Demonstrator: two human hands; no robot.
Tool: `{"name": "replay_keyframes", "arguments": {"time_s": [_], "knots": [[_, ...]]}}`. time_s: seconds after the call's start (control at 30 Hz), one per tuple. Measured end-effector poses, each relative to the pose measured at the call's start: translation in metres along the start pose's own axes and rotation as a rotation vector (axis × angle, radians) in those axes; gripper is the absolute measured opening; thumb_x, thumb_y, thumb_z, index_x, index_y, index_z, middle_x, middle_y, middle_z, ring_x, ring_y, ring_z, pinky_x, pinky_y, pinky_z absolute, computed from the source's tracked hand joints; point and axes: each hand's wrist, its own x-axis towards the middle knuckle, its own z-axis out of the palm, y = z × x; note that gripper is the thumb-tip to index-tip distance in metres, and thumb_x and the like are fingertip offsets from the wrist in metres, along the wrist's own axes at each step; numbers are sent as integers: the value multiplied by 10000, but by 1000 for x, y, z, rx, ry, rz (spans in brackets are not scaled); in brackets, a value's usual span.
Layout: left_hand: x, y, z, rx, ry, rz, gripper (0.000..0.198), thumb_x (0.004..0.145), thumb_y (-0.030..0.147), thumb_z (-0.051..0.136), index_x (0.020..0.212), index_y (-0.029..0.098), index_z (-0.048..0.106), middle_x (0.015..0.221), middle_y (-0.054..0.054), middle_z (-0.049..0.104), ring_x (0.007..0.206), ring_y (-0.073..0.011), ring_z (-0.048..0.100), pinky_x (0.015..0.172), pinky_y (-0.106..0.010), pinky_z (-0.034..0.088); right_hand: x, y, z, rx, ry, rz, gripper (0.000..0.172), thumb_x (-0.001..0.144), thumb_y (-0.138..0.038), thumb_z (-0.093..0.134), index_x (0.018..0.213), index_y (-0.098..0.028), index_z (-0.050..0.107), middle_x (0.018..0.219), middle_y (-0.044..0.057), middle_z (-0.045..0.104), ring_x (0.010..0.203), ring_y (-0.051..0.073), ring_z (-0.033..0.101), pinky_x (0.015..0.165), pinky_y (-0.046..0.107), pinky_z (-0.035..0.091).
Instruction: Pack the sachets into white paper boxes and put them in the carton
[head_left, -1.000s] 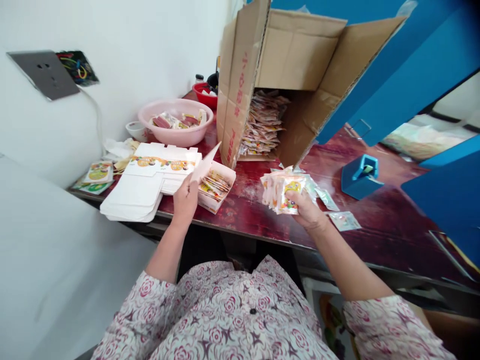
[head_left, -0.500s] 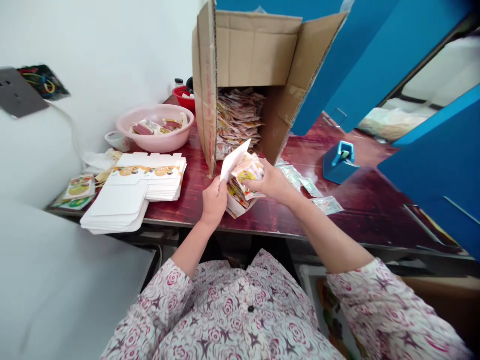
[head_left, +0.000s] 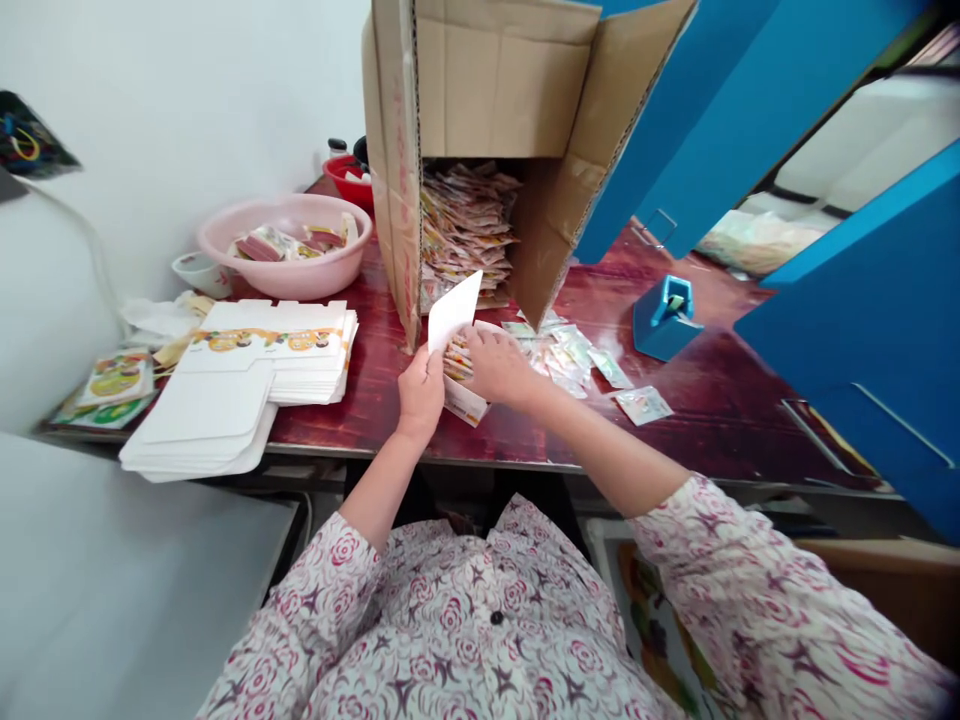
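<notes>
Your left hand (head_left: 421, 398) had a narrow grip on the white flap (head_left: 454, 310) of a small printed carton (head_left: 465, 402), pinching it upright. The carton sat on the dark red counter (head_left: 720, 425), right in front of you, with a bundle of colourful sachets (head_left: 458, 358) inside it. Your right hand (head_left: 500, 367) lay over that bundle, touching it, but I cannot tell whether that grip was closed on the sachets or only pressing down.

To your left was a stack of flat white carton blanks (head_left: 225, 405), each with an orange printed band (head_left: 262, 340) with round pictures; any words on it were too small to read. Beyond them, a pink basin (head_left: 285, 278) held wrapped packets, with a red bowl (head_left: 345, 180) behind it and a small white cup (head_left: 199, 275) beside it.

A large corrugated cardboard box (head_left: 502, 90) stood open ahead of you, piled with more sachets (head_left: 466, 230). Red lettering (head_left: 407, 230) ran down its flap, too blurred to read. Loose sachets (head_left: 562, 355) lay to your right, near a blue tape dispenser (head_left: 664, 318).
</notes>
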Motion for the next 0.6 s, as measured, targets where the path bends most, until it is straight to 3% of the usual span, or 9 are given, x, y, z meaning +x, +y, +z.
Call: {"name": "replay_keyframes", "arguments": {"time_s": [0.1, 0.2, 0.4, 0.5, 0.6], "knots": [[-5, -5, 0, -109, -55, 5, 377, 994, 355, 430, 1264, 202, 645, 1216, -56, 721, 1162, -214, 642, 1032, -317, 472, 3, 22, -22, 218, -125, -219, 623, 884, -441, 607, 1425, -165, 468, 1433, 129, 544, 1273, 273, 519, 1080, 386, 407], [-8, -10, 3, -200, -82, -7, 418, 1019, 422, 390, 1266, 190, 634, 1264, -60, 699, 1203, -203, 622, 1072, -308, 450, 4, 35, -32, 156, -112, -314, 406, 952, -335, 528, 1343, -234, 572, 1410, 73, 569, 1293, 245, 498, 1111, 388, 370], [0, -20, 13, -269, -72, 3, 438, 1008, 515, 407, 1140, 182, 661, 1181, -70, 714, 1144, -215, 633, 1046, -323, 459, 12, 20, -4, -234, -37, -184, 312, 981, -241, 448, 1234, -162, 612, 1242, 161, 606, 1121, 290, 554, 943, 392, 447], [8, -23, 19, -281, -4, -18, 439, 994, 543, 429, 1092, 183, 661, 1145, -80, 713, 1123, -229, 633, 1040, -343, 455, 12, 6, 7, -298, 17, -139, 301, 988, -227, 405, 1160, -147, 638, 1172, 189, 626, 1063, 309, 568, 886, 400, 458], [15, -25, 22, -341, 9, -28, 423, 986, 541, 450, 1076, 184, 657, 1128, -74, 713, 1117, -224, 632, 1043, -346, 454, 7, 2, 4, -273, 33, -106, 324, 1002, -252, 386, 1131, -132, 658, 1133, 196, 650, 1045, 311, 583, 890, 412, 456]]}}
